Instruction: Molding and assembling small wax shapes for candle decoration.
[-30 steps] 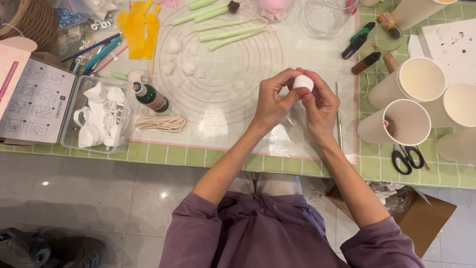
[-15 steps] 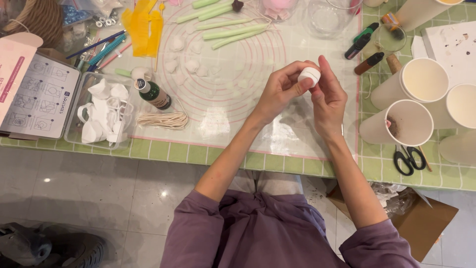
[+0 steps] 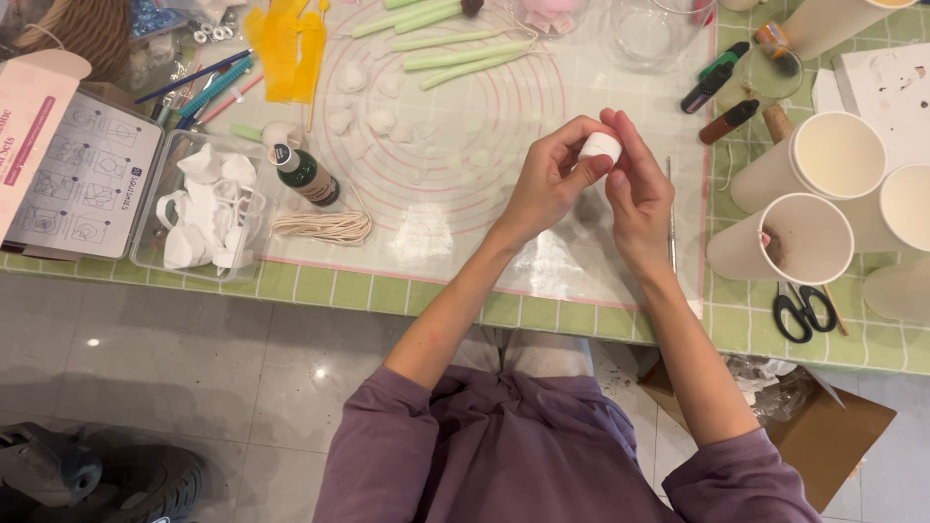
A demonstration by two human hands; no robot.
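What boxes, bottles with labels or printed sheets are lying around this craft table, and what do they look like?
Pink box: far left edge, flap open, pale pink card.
Instruction sheet: beside it, white with small grey diagrams.
Green bottle: on the mat's left, dark green, round white cap label.
Clear tray: left of the bottle, transparent plastic, holding white pieces.
Cardboard box: on the floor, right, plain brown.

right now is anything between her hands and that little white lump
No. Both hands, left hand and right hand, already pinch the white lump directly with their fingertips, above the clear mat. Nothing sits between fingers and lump.
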